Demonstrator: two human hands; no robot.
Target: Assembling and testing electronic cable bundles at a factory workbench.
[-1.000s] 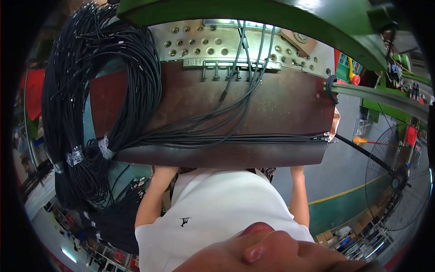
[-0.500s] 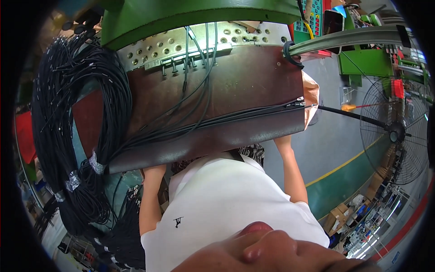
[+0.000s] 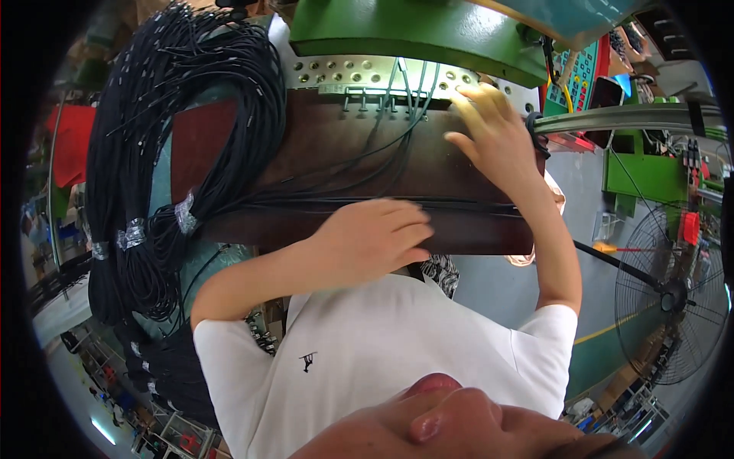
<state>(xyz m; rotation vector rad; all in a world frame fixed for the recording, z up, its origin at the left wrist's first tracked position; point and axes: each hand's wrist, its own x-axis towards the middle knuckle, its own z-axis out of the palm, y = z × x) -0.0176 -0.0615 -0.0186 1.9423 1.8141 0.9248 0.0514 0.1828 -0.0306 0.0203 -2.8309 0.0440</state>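
Over the near part of a brown board (image 3: 325, 141), my left hand (image 3: 371, 237) reaches rightward with its fingers stretched out, slightly blurred, nothing seen in it. Just beyond its fingers run thin black cables (image 3: 466, 203) across the board to the right. My right hand (image 3: 493, 138) is raised toward the far right of the board, fingers spread and no held thing visible. It is nearest a perforated metal plate (image 3: 336, 73). Left of it, several cables rise into a metal fixture with pegs (image 3: 355, 93) along the plate's front edge.
Thick coils of black cable (image 3: 264, 107), tied with shiny wrap (image 3: 185, 214), hang at the left. A green machine body (image 3: 413, 34) overhangs the plate. A metal rail (image 3: 612, 121) juts out at the right, near a button panel (image 3: 577, 80). A large fan (image 3: 673, 294) stands farther right.
Both hands have come up from below the board's near edge: the left over its front part, the right to its far right. The view has shifted, so the board sits farther right.
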